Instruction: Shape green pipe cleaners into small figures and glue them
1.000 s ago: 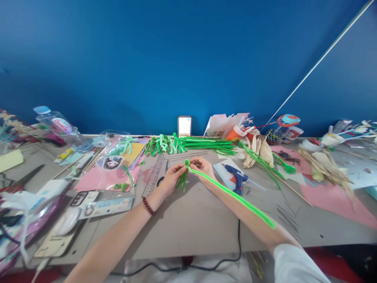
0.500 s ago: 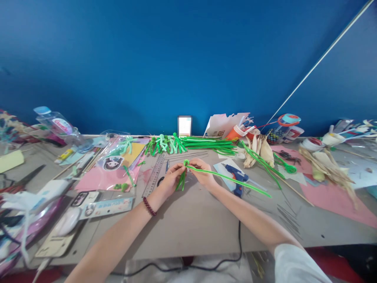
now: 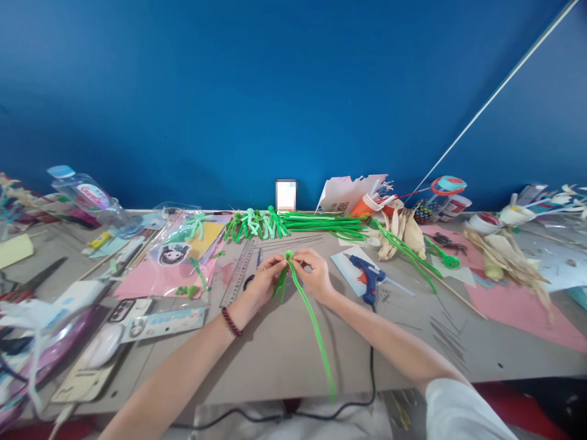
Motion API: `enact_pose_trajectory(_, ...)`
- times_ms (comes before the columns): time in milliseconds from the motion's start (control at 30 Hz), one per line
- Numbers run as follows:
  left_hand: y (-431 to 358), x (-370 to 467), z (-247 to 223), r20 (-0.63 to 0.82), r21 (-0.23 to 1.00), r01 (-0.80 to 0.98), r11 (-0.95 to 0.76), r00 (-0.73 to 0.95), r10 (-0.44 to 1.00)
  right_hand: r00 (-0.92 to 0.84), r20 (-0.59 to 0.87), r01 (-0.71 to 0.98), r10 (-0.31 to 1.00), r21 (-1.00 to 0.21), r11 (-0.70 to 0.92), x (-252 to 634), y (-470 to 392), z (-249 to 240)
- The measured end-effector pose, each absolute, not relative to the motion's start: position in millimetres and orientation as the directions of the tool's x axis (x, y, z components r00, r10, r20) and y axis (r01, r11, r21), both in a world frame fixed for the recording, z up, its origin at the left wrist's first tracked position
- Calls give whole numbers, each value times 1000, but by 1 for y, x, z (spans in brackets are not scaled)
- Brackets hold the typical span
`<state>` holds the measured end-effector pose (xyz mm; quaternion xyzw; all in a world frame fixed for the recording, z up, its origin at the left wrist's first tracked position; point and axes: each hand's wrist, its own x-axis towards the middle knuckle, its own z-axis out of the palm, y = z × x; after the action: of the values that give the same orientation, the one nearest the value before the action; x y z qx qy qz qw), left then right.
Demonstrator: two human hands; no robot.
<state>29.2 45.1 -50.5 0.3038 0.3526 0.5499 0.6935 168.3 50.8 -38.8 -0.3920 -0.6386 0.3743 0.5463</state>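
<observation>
Pinched together over the middle of the table, my two hands meet at a small green coil of pipe cleaner. My left hand (image 3: pixel 268 276) grips the coil's left side, and short green ends (image 3: pixel 280 286) hang beneath its fingers. At the right, my right hand (image 3: pixel 313 274) pinches the same piece with thumb and forefinger. One long bright green pipe cleaner (image 3: pixel 314 324) trails from the fingers down toward the table's front edge. Fingers hide part of the coil. Behind the hands lies a bundle of straight green pipe cleaners (image 3: pixel 321 223) beside bent green pipe-cleaner figures (image 3: pixel 261 223).
A blue glue gun (image 3: pixel 370 278) rests right of my hands, its black cord running off the front edge. A clear ruler (image 3: pixel 239 272) lies at the left near a plastic bag (image 3: pixel 177 235). Further right are dried husks (image 3: pixel 406 235), a paper cup and pink paper (image 3: pixel 527 315).
The long pipe cleaner has swung from pointing right, across my right forearm, to hanging down toward me. My right hand's fingers have shifted closer around the coil.
</observation>
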Motion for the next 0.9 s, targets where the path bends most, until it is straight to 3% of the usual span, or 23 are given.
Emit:
enact_pose_trajectory(133, 45, 29, -50, -143, 830, -523, 195, 138, 980, -132, 357, 34, 925, -931, 364, 171, 52, -31)
enact_pose_trajectory(233, 46, 29, -49, -88, 886, -445, 133, 120, 989, -170, 245, -98, 955, -968, 231, 173, 59, -30)
enact_pose_trajectory(400, 47, 29, -45, 174, 965, -196, -175, -22, 985, -310, 8, -285, 951, -955, -85, 177, 68, -31)
enact_pose_trajectory(500, 43, 28, -40, 353, 935, 30, -352, -115, 928, -361, -68, -274, 930, -945, -176, 180, 67, -24)
enact_pose_trajectory(600, 39, 27, -38, 426, 902, 124, -413, -120, 897, -427, -90, -217, 900, -956, -199, 185, 66, -14)
enact_pose_trajectory(767, 39, 27, -43, 474, 872, 175, -457, -70, 878, -563, -84, -118, 822, -977, -180, 195, 68, -6)
enact_pose_trajectory(900, 41, 27, -44, 464, 881, 126, -455, -44, 885, -586, -83, -130, 806, -972, -195, 195, 67, -7)
